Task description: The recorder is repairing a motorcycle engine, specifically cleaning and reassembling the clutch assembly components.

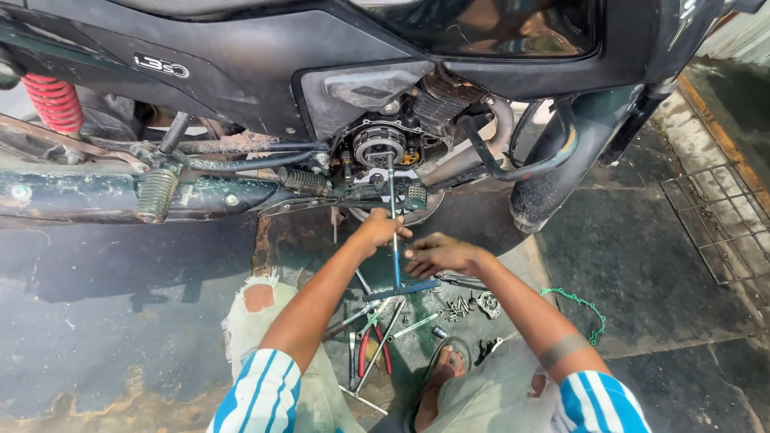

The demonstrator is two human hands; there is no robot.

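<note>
Head view: T-handle wrench (395,240), blue steel shaft. Long axis runs straight away from the person, tip up at the open clutch assy (379,144) on the motorcycle (241,80), crossbar end nearer the body, just below both hands. Left hand (381,230) is the nearer one: fingers (399,232) clenched round the shaft mid-length. Right hand (437,255) sits just beside the shaft on its rt side, fingers flat and loose, touching or nearly so; can't tell a grip. Clutch: bare ribbed metal, round, oily. Below the hands on the floor (658,265): red-handled pliers (373,349), loose bolts (459,306), green gasket (579,309), thin and wavy. Floor dark, stained concrete.
</note>
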